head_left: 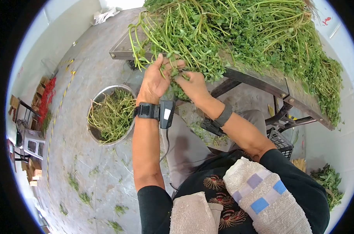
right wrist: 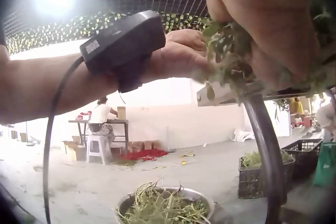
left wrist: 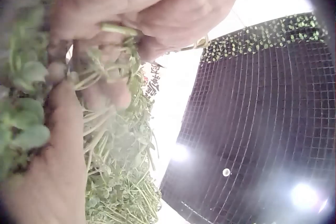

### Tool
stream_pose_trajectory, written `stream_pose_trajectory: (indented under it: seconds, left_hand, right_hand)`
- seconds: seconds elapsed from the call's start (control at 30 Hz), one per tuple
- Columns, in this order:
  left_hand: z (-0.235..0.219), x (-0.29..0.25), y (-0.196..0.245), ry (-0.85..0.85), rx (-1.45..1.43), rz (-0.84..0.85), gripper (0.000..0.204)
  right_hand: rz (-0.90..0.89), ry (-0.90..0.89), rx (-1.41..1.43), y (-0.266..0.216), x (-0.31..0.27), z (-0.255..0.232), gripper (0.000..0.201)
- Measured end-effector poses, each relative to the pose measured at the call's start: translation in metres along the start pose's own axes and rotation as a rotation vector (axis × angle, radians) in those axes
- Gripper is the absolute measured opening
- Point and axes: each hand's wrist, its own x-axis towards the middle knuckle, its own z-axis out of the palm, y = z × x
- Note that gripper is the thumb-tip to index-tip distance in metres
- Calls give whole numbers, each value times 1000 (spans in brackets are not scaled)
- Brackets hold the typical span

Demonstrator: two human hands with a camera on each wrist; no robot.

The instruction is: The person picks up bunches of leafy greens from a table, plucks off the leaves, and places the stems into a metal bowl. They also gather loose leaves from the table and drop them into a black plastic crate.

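The left hand (head_left: 156, 80) is holding greens (right wrist: 230, 48) in curled fingers; beside these, the right hand (head_left: 194, 86) is pinching them, light pressure probably avoiding bruising.

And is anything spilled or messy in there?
Yes: green sprigs lie scattered on the floor near the metal bowl, probably dropped, since other greens are in the bowl or piled on the table. A red heap lies on the floor too.
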Motion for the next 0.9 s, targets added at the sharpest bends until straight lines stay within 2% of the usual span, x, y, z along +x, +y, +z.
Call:
stream_pose_trajectory:
  seconds: [0.03,0.1,0.2,0.33,0.4,0.43,0.5,0.53,0.6,0.67,0.7,0.73,0.77,0.83,0.9]
  left_hand:
    - [1,-2,-1,1,-4,0,45]
    - [5,-5,-2,213,-82,-45,33]
    - [9,1,-8,192,-98,6,24]
    - [11,9,-5,159,-48,-34,24]
    - [14,11,-7,192,-25,8,23]
    - [15,10,-8,191,-24,9,23]
    - [14,7,-12,223,-60,14,21]
    - [13,8,-15,221,-57,13,21]
    - [8,11,-19,195,-39,26,19]
    - [12,9,-14,218,-67,5,18]
    - [8,10,-12,266,7,43,19]
    - [3,9,-10,312,83,83,19]
    - [-8,10,-8,257,25,45,19]
    - [-9,8,-8,252,-25,45,23]
    - [-5,5,-3,246,-80,62,29]
  right_hand:
    - [2,-2,-3,-4,-1,-1,21]
    - [478,4,804,-17,-6,-5,13]
    - [581,-37,955,-32,-16,-11,11]
    - [575,-90,857,-32,-27,-11,15]
    - [258,-109,574,-19,-25,-9,18]
    - [256,-108,574,-13,-21,-11,18]
    - [411,-122,372,-9,-11,-18,20]
    - [410,-119,375,-10,-11,-17,20]
    - [527,8,493,-13,-9,-13,23]
    - [-113,-112,220,-10,-37,-9,26]
    - [9,-269,284,-34,-57,-20,27]
    - [6,-406,181,-55,-69,-33,24]
    - [-1,-433,227,-53,-72,-37,27]
    - [-7,-460,276,-48,-72,-43,30]
    - [121,-312,266,-44,-56,-53,24]
